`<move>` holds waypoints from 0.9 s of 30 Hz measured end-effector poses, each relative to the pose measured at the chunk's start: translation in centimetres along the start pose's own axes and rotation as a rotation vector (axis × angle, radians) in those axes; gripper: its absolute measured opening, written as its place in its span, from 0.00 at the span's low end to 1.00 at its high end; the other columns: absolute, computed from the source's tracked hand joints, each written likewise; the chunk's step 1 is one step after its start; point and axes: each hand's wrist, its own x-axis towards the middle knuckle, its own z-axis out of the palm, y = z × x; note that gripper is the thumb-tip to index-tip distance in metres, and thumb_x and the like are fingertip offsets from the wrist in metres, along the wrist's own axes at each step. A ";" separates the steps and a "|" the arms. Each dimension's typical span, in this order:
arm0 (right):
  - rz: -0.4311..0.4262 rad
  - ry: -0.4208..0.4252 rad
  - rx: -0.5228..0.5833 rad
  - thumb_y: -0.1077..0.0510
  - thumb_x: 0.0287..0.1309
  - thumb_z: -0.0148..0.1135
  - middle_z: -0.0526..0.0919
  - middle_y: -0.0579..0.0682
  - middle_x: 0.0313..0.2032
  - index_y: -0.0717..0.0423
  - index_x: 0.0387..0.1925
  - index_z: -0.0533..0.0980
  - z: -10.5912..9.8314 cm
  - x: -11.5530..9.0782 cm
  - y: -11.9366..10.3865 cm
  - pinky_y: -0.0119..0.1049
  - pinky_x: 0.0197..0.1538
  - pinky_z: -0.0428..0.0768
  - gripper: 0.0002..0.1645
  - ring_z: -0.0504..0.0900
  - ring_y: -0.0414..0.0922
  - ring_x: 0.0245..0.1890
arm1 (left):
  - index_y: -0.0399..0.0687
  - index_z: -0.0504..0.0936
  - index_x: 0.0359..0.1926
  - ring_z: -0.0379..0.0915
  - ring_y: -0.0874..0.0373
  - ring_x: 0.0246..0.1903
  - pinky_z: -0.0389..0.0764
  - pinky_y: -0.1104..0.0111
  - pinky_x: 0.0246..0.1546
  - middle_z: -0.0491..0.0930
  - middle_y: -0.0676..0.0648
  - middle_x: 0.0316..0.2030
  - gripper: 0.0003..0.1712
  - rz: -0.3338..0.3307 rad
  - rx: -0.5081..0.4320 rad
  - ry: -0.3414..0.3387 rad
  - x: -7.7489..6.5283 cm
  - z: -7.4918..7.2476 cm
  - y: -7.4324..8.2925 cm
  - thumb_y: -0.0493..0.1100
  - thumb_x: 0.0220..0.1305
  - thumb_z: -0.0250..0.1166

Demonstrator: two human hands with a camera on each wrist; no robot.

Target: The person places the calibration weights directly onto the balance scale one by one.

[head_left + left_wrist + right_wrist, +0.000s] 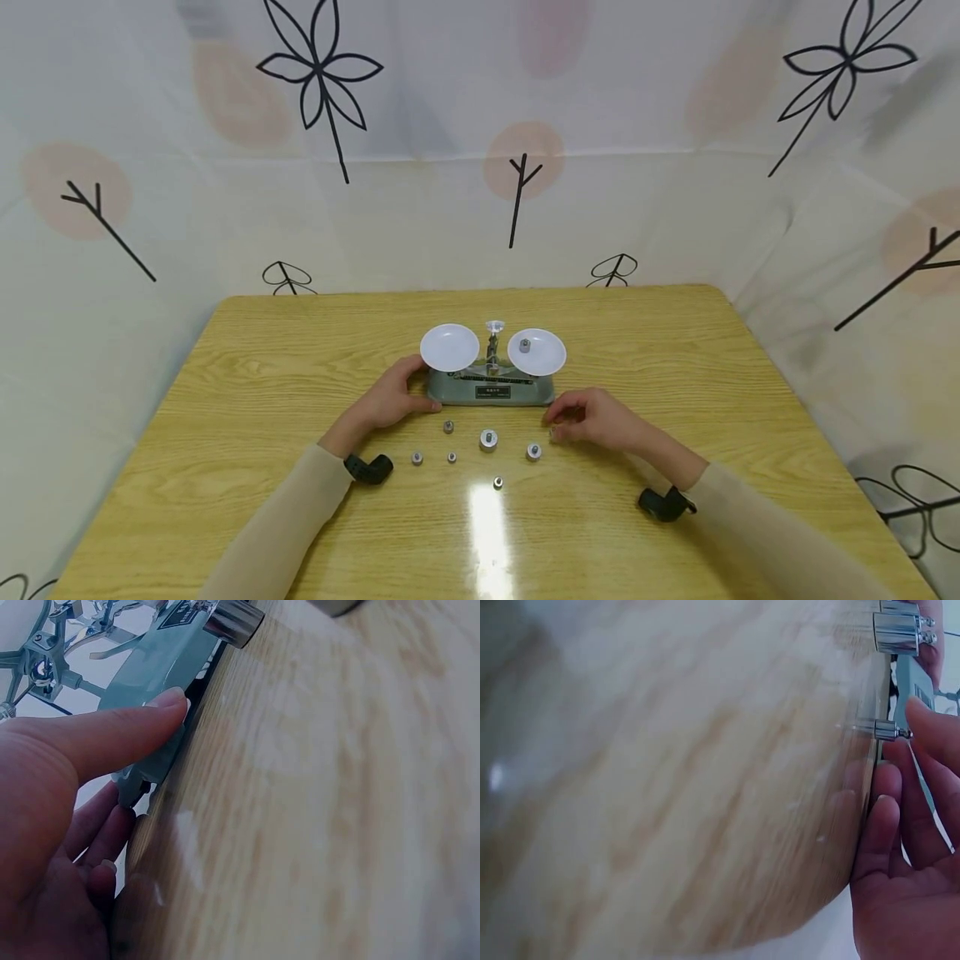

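A balance scale (491,387) with a grey-green base and two white pans stands toward the back of the table. My left hand (392,395) grips the left end of its base; in the left wrist view, the thumb (127,735) presses the front and the other fingers curl behind. One metal weight (525,346) sits on the right pan. Near the base's right front corner, my right hand (596,419) pinches the knob of a small metal weight (889,730) between thumb and fingers, low at the tabletop. The fingers partly cover this weight in the head view.
Several knobbed weights of different sizes stand before the scale, among them a large one (488,440), a medium one (533,452) and a small one (498,482) nearest me. The wooden table (300,333) ends at a patterned cloth (420,225) behind.
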 end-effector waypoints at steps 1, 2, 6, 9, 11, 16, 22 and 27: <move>-0.002 -0.007 0.004 0.60 0.55 0.74 0.85 0.50 0.42 0.56 0.41 0.85 0.0 0.0 0.0 0.31 0.41 0.79 0.11 0.79 0.42 0.39 | 0.46 0.72 0.66 0.64 0.50 0.64 0.62 0.51 0.66 0.73 0.47 0.61 0.39 0.001 0.000 0.000 0.0 0.0 0.0 0.37 0.53 0.78; -0.005 -0.014 0.014 0.60 0.55 0.74 0.85 0.50 0.42 0.57 0.41 0.85 0.0 0.0 0.0 0.31 0.41 0.79 0.12 0.79 0.42 0.39 | 0.46 0.72 0.66 0.64 0.50 0.64 0.62 0.51 0.66 0.73 0.47 0.61 0.39 -0.001 0.000 0.000 0.0 0.0 0.0 0.37 0.53 0.78; -0.021 -0.032 0.024 0.62 0.54 0.75 0.84 0.51 0.41 0.57 0.41 0.85 0.1 0.1 -0.1 0.31 0.41 0.79 0.11 0.78 0.43 0.38 | 0.47 0.72 0.66 0.64 0.50 0.64 0.62 0.51 0.67 0.73 0.47 0.61 0.39 -0.005 -0.001 -0.003 0.0 0.0 0.0 0.38 0.54 0.77; -0.041 -0.033 0.009 0.63 0.53 0.75 0.84 0.50 0.39 0.56 0.39 0.85 0.2 0.2 0.0 0.30 0.39 0.77 0.10 0.77 0.43 0.37 | 0.47 0.72 0.66 0.64 0.51 0.64 0.62 0.52 0.67 0.73 0.48 0.61 0.39 -0.009 -0.006 -0.004 0.0 0.0 0.0 0.37 0.54 0.77; -0.055 -0.032 -0.007 0.62 0.53 0.75 0.84 0.49 0.38 0.55 0.37 0.85 0.2 0.3 0.0 0.30 0.39 0.76 0.08 0.76 0.43 0.35 | 0.47 0.72 0.66 0.65 0.51 0.64 0.62 0.52 0.67 0.73 0.48 0.61 0.39 -0.010 -0.010 -0.006 0.0 0.0 0.0 0.37 0.54 0.77; -0.068 -0.026 -0.031 0.62 0.54 0.75 0.84 0.47 0.37 0.54 0.35 0.85 0.3 0.4 -0.1 0.31 0.39 0.76 0.06 0.76 0.41 0.35 | 0.46 0.73 0.65 0.65 0.51 0.63 0.63 0.51 0.66 0.74 0.48 0.60 0.38 0.001 -0.005 -0.006 -0.1 0.0 0.0 0.37 0.54 0.77; -0.050 -0.025 -0.041 0.61 0.54 0.75 0.84 0.46 0.37 0.53 0.34 0.85 0.3 0.3 -0.3 0.31 0.40 0.76 0.06 0.77 0.41 0.35 | 0.46 0.73 0.65 0.65 0.51 0.63 0.63 0.51 0.66 0.74 0.48 0.60 0.37 0.004 0.002 -0.004 -0.1 0.0 0.0 0.38 0.54 0.77; -0.047 -0.021 -0.052 0.61 0.54 0.74 0.84 0.46 0.37 0.53 0.34 0.85 0.2 0.3 -0.2 0.31 0.39 0.76 0.05 0.77 0.42 0.35 | 0.47 0.73 0.65 0.65 0.51 0.63 0.63 0.51 0.66 0.74 0.48 0.60 0.37 0.001 -0.004 -0.002 -0.1 0.0 0.0 0.38 0.54 0.77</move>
